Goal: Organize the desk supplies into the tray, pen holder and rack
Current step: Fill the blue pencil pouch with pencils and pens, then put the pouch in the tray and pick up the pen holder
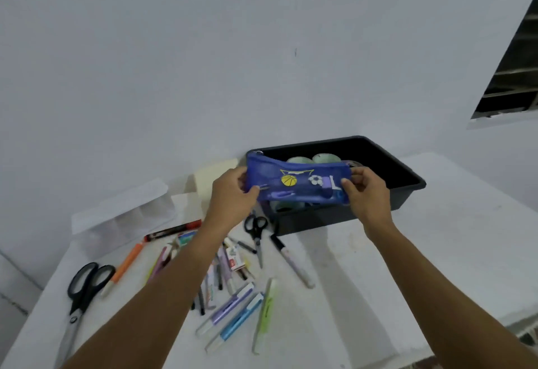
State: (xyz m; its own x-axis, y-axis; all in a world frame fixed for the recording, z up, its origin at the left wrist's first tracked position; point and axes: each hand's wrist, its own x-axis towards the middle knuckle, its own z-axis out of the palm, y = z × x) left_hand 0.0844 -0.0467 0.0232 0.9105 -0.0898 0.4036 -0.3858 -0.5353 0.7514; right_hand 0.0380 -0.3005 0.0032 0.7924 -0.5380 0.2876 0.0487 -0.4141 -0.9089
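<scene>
Pencil pouch (300, 177) (blue mesh, sports prints) is held above the near wall of the black tray (320, 221), long axis left to right; left hand (230, 194) pinches one end, right hand (366, 191) the other, both equally near

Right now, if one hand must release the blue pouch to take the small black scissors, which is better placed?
Left. The left hand grips the pouch end nearest the small scissors; the right hand holds the other end over the black tray, farther away.
</scene>
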